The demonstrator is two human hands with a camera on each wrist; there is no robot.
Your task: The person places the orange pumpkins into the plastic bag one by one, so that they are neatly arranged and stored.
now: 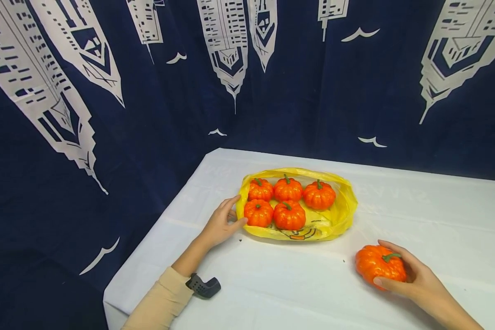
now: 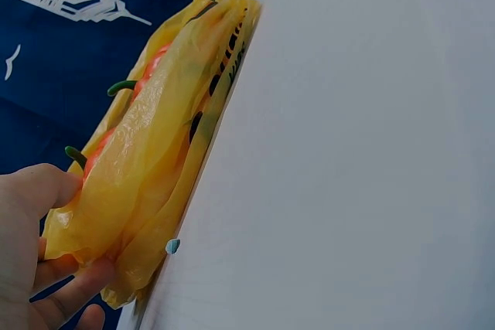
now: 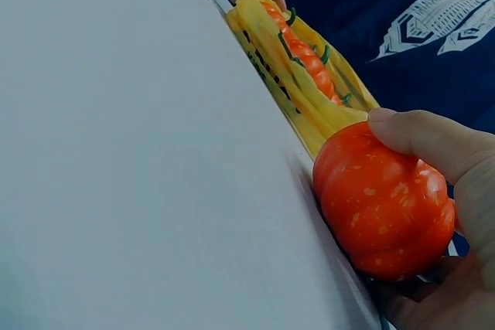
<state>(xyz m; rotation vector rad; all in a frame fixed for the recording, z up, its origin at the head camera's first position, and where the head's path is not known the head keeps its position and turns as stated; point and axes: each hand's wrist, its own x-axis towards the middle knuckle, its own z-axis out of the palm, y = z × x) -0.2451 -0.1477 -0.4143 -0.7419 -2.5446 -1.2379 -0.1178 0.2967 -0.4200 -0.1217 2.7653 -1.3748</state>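
Observation:
A yellow plastic bag (image 1: pixel 346 215) lies spread with its mouth up, and several small orange pumpkins (image 1: pixel 288 215) with green stems sit inside it. At the bag's left end, my left hand (image 1: pixel 222 223) holds the rim between thumb and fingers; the left wrist view shows the thumb (image 2: pixel 58 187) at the upper edge and the fingers lower down the plastic. To the right and nearer, my right hand (image 1: pixel 416 279) grips another orange pumpkin (image 1: pixel 377 263), with thumb and fingers on opposite sides. This pumpkin (image 3: pixel 379 206) is apart from the bag, low over or on the table; I cannot tell which.
A white cloth covers the table (image 1: pixel 272 284), whose left edge runs diagonally past my left forearm. Behind it hangs a dark blue curtain (image 1: pixel 288 114) with white building prints. A black band (image 1: pixel 204 286) is on my left wrist.

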